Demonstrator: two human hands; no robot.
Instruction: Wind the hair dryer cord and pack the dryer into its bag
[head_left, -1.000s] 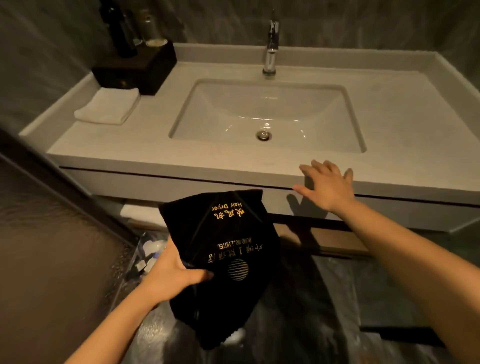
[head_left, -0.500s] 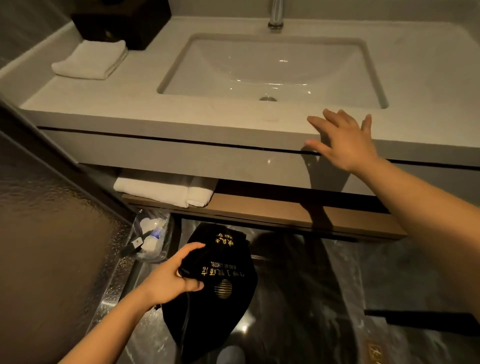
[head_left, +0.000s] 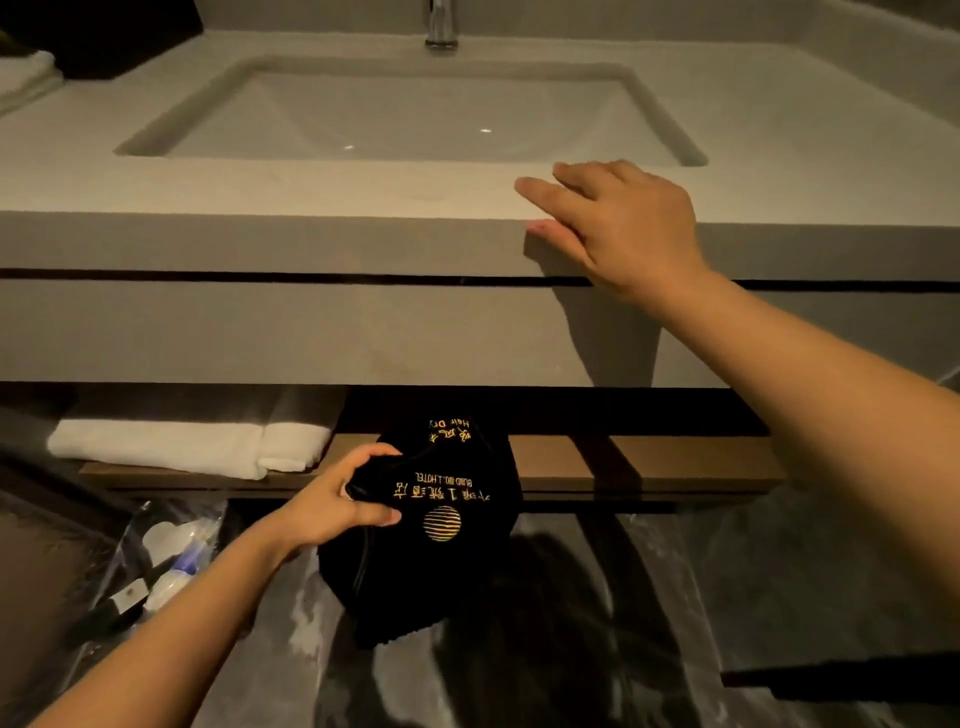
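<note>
Compared with half a second ago, the black bag (head_left: 431, 525) sits higher in view, its top edge now overlapping the wooden shelf (head_left: 691, 462) under the bench (head_left: 311, 197), and the view has closed in on the vanity. Left hand (head_left: 332, 506) has its grip closed on the bag's left edge, thumb and fingers pinching the cloth; the rest of the bag hangs to the right of and below that grip, gold lettering and a round striped emblem showing upside down. Whether the dryer is inside cannot be told, though the bag looks bulky and a dark cord-like line runs down just below the grip. Right hand (head_left: 618, 223) rests flat on the front edge of the bench, fingers spread, its grip open and holding nothing; the sink basin (head_left: 405, 104) lies just beyond its fingertips. Left of the left-hand grip, a folded white towel (head_left: 182, 447) lies on the shelf, and below that a clear plastic bag of toiletries (head_left: 161, 561) sits on the floor
</note>
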